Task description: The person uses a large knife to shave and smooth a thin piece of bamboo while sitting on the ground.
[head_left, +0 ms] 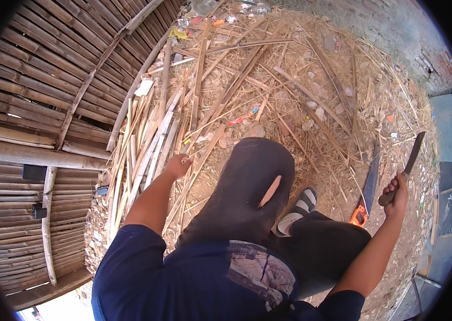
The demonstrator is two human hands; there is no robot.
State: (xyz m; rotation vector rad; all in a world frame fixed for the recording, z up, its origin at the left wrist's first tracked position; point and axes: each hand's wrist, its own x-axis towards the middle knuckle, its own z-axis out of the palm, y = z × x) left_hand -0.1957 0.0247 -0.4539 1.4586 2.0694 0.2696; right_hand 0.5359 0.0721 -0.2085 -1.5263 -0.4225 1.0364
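Note:
My right hand (397,193) is closed around the handle of a long machete (414,154), its dark blade pointing up and away on the right. Over the litter to the left of my knee, my left hand (179,166) has its fingers curled; whatever they hold, if anything, is too small to make out. Beside that hand lies a pile of split bamboo strips (153,147). A handsaw (371,179) with an orange handle rests on the ground just left of the machete.
A bamboo-slat wall (49,115) rises on the left. Longer bamboo pieces (239,75) lie crosswise ahead among straw and scraps, with a brick wall (391,40) at the far right. Blue-grey panels (449,160) stand along the right edge. My bent knee (263,160) is in the middle.

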